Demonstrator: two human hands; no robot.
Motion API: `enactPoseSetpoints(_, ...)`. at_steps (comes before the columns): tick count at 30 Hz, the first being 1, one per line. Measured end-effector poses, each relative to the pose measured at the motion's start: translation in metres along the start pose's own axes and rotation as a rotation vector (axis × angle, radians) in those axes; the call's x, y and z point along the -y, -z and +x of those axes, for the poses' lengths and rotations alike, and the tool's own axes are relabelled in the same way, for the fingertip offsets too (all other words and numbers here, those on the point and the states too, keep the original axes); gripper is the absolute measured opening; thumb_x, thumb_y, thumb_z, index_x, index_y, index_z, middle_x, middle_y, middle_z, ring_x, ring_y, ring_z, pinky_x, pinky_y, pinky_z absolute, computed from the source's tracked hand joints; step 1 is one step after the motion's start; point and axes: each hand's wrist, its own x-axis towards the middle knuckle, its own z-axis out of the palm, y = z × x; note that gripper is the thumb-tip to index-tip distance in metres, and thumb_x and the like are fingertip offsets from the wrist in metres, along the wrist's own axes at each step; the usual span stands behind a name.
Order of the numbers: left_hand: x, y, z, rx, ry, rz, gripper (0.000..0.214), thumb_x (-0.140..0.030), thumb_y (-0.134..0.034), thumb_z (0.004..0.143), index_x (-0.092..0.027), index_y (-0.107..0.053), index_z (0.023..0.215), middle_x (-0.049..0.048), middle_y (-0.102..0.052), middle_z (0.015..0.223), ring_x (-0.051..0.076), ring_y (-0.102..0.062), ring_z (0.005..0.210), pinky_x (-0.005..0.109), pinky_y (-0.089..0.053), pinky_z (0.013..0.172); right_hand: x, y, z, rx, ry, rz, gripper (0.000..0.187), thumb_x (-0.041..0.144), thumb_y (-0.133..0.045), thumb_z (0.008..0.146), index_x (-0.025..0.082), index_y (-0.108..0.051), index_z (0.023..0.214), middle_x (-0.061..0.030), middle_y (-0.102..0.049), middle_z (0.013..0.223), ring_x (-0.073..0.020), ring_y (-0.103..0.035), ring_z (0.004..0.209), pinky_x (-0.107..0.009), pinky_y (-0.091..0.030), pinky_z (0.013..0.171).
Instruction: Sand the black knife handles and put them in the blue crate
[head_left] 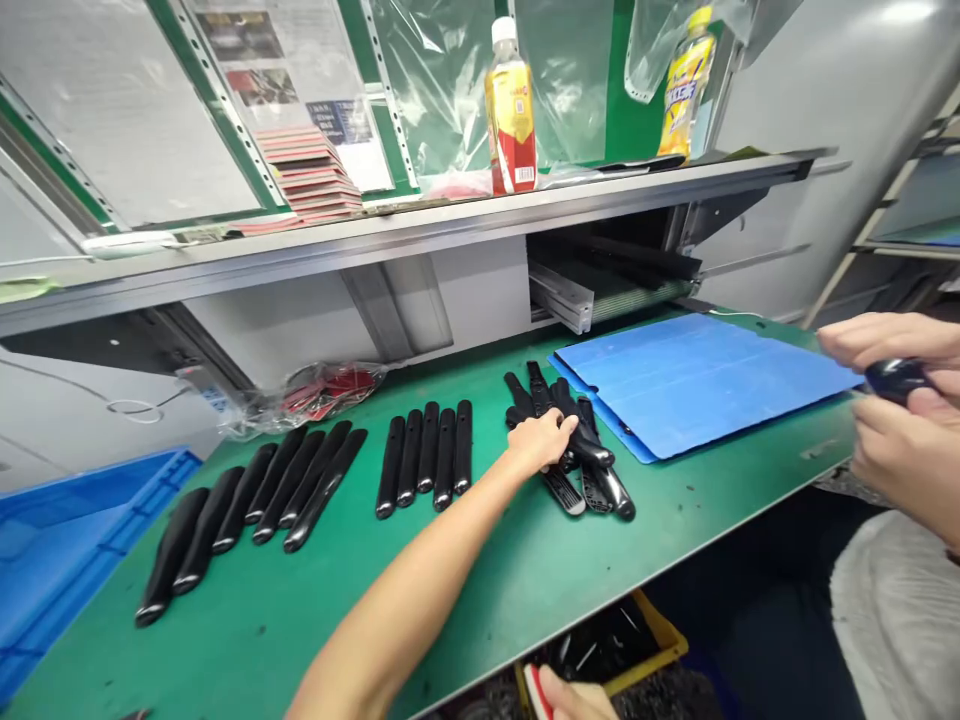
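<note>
My left hand (541,442) reaches over the green table to a heap of black plastic parts (596,440), its fingers curled around one black plastic handle piece in the pile. Some parts in the heap show a ribbed, hollow side. At the bottom edge, my right hand (576,697) is closed on a flat red-and-white pad (538,690), only partly in view. Left of the heap lies a row of several smooth black handle pieces (426,450). Farther left is a second, slanted row of longer black pieces (259,495).
A blue plastic sheet (690,375) lies right of the heap. Another person's hands (900,420) hold a dark object at far right. A yellow crate (660,640) sits below the table edge, a blue bin (67,540) at left. Bottles (513,120) stand on the shelf.
</note>
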Motion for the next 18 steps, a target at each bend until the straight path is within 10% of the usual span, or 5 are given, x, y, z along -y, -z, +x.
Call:
enactPoseSetpoints(4,-0.014,-0.004,0.005,0.004,0.143,-0.135,0.044,-0.051,-0.062,0.093,-0.016,-0.064,0.120,0.0100,-0.067,0.113,0.024,-0.065,0.101,0.048,-0.052,0.094,-0.024,0.057,0.023,-0.032,0.002,-0.034,0.022,0.056,-0.071,0.092,0.037,-0.078,0.083,0.0067,-0.073,0.102,-0.0354,-0.059,0.122,-0.053,-0.059,0.094)
enactPoseSetpoints(7,-0.003,0.013,-0.016,-0.073,0.173,-0.350,0.041,-0.034,-0.061,0.094,-0.018,-0.055,0.132,0.0083,-0.067,0.103,0.022,-0.066,0.089,0.042,-0.054,0.085,-0.022,0.053,0.026,-0.072,-0.006,0.010,0.029,0.057,-0.070,0.093,0.032,-0.078,0.081,0.0035,-0.074,0.100,-0.0337,-0.063,0.116,-0.047,-0.061,0.088)
enactPoseSetpoints(10,0.013,0.034,-0.072,-0.204,0.103,-0.609,0.076,-0.017,-0.053,0.092,-0.027,-0.014,0.156,0.0028,-0.065,0.092,0.017,-0.066,0.080,0.034,-0.053,0.080,-0.001,0.033,0.024,-0.120,-0.037,0.076,0.031,0.058,-0.061,0.100,0.033,-0.076,0.095,0.0025,-0.072,0.112,-0.0295,-0.066,0.110,-0.041,-0.062,0.081)
enactPoseSetpoints(13,0.035,0.047,-0.158,-0.293,0.036,-0.878,0.079,-0.022,-0.044,0.096,-0.032,0.009,0.155,-0.0039,-0.058,0.086,0.012,-0.062,0.070,0.025,-0.052,0.066,0.031,-0.014,0.003,-0.132,-0.110,0.140,0.037,0.056,-0.060,0.103,0.023,-0.069,0.118,-0.0066,-0.067,0.120,-0.0263,-0.067,0.102,-0.042,-0.062,0.085)
enactPoseSetpoints(18,0.084,0.038,-0.286,-0.395,0.179,-1.633,0.059,-0.059,-0.070,0.085,-0.035,-0.042,0.131,-0.0103,-0.042,0.071,0.004,-0.029,0.040,0.015,-0.028,0.033,0.088,-0.166,-0.085,-0.040,-0.297,0.257,0.044,0.060,-0.064,0.099,0.029,-0.065,0.130,-0.0083,-0.071,0.110,-0.0298,-0.070,0.091,-0.038,-0.064,0.064)
